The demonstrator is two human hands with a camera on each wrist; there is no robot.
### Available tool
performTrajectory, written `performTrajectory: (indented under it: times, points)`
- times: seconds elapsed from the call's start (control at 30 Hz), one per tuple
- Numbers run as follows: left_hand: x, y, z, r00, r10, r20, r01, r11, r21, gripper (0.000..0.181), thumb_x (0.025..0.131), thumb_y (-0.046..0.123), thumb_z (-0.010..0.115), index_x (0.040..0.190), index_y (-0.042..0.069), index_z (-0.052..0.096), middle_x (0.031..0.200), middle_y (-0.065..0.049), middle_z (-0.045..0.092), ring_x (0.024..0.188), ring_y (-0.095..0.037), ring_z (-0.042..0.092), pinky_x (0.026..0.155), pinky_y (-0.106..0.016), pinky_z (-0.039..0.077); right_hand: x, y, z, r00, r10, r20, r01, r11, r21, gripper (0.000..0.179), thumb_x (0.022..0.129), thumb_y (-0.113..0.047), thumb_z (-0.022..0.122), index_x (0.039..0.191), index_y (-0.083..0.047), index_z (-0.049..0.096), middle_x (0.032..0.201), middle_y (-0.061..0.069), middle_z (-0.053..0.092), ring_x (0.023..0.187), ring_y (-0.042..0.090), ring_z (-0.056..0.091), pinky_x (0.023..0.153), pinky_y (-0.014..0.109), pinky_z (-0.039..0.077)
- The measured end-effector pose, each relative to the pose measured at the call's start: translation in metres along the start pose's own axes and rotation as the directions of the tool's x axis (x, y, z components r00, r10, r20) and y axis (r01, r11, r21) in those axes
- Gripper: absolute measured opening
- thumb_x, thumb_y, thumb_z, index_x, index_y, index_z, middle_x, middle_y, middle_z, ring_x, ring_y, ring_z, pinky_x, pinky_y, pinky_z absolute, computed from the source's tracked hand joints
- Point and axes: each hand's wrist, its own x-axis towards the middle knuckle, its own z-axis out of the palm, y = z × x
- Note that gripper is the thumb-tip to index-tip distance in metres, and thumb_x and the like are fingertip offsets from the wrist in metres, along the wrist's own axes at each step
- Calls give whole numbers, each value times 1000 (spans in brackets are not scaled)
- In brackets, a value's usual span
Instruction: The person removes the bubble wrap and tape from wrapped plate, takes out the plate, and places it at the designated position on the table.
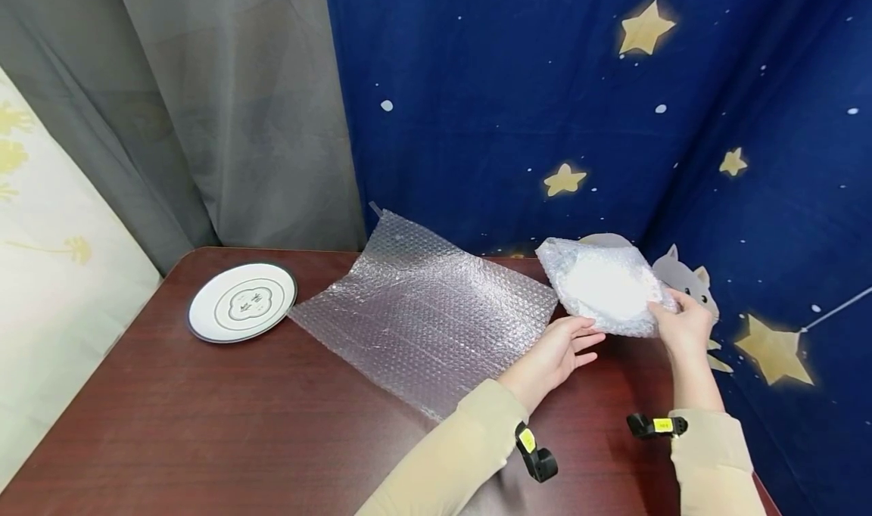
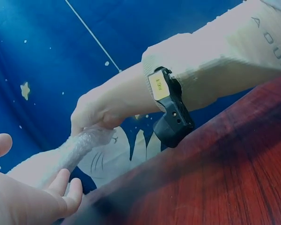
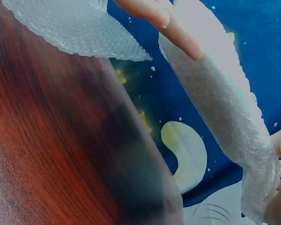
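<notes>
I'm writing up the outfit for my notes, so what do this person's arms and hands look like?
The ungloved left hand and ungloved right hand emerge from a long cream fabric left sleeve and a matching right sleeve, the latter printed with dark capital letters. Each wrist carries a small black camera with a yellow label.

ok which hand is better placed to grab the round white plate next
Probably the left hand: it is nearer the plate, while the right hand grips the shiny clear bubble-wrapped bundle.
</notes>
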Motion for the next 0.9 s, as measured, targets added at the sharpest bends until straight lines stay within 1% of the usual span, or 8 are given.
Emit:
performTrajectory:
  times: [0.2, 0.33, 0.4, 0.47, 0.53, 0.63, 0.7, 0.9]
  points:
    - [-1, 2, 1, 999, 25, -19, -25, 1000, -8, 17, 85, 10, 58, 100, 4, 53, 102, -15, 63, 110, -36, 60, 91, -46, 46, -6, -3, -1, 999, -9, -40, 10, 1000, 25, 50, 91, -12, 59, 138, 3, 47, 140, 24, 44, 125, 38, 43, 103, 48, 36]
    - [0, 4, -1, 998, 51, -23, -52, 998, -23, 22, 86, 9, 57, 104, 2, 49, 104, -16, 61, 106, -39, 61, 95, -49, 44, -11, -5, 0, 999, -2, -51, 4, 999, 40, 50, 91, -11, 60, 137, 4, 49, 140, 24, 44, 125, 38, 43, 103, 48, 36]
    - [1, 5, -3, 998, 59, -10, -59, 998, -21, 21, 87, 9, 57, 105, 2, 49, 104, -17, 62, 105, -40, 61, 97, -50, 43, -13, -7, 0, 999, 6, -48, -3, 999, 47, 50, 91, -12, 60, 137, 3, 49, 140, 24, 44, 125, 38, 44, 103, 48, 37]
    - [0, 8, -5, 998, 59, 5, -59, 998, -7, 16, 89, 11, 57, 101, 4, 50, 100, -16, 61, 104, -40, 62, 97, -49, 43, -16, -8, 1, 999, 15, -41, -13, 999, 52, 50, 92, -13, 60, 137, 2, 49, 141, 22, 44, 124, 37, 44, 103, 47, 38]
    - [-1, 10, -6, 998, 56, 16, -57, 998, 18, 10, 90, 13, 59, 92, 7, 52, 96, -13, 61, 102, -39, 63, 95, -46, 45, -18, -9, 1, 999, 19, -30, -17, 998, 59, 50, 92, -14, 60, 138, 1, 48, 141, 22, 43, 124, 37, 45, 102, 48, 38]
    - [-3, 14, -9, 998, 54, 30, -55, 997, 63, 17, 91, 15, 59, 79, 10, 49, 88, -9, 56, 99, -37, 64, 92, -43, 48, -21, -12, 1, 1000, 14, -20, -13, 998, 61, 51, 93, -15, 60, 139, 0, 47, 141, 22, 43, 123, 37, 45, 101, 48, 39]
    - [-4, 16, -11, 998, 55, 36, -58, 994, 87, 22, 92, 15, 60, 75, 11, 47, 85, -6, 55, 98, -37, 65, 90, -40, 49, -24, -13, 1, 1000, 9, -16, -8, 998, 65, 51, 93, -15, 59, 140, 0, 46, 141, 21, 43, 123, 36, 45, 101, 48, 39]
    - [-6, 22, -18, 996, 78, 45, -84, 988, 127, 28, 92, 15, 60, 70, 10, 45, 77, -6, 51, 93, -38, 66, 85, -35, 52, -31, -18, 3, 1000, -18, -23, 20, 996, 85, 49, 92, -12, 60, 138, 2, 48, 140, 20, 45, 122, 35, 46, 101, 47, 40]
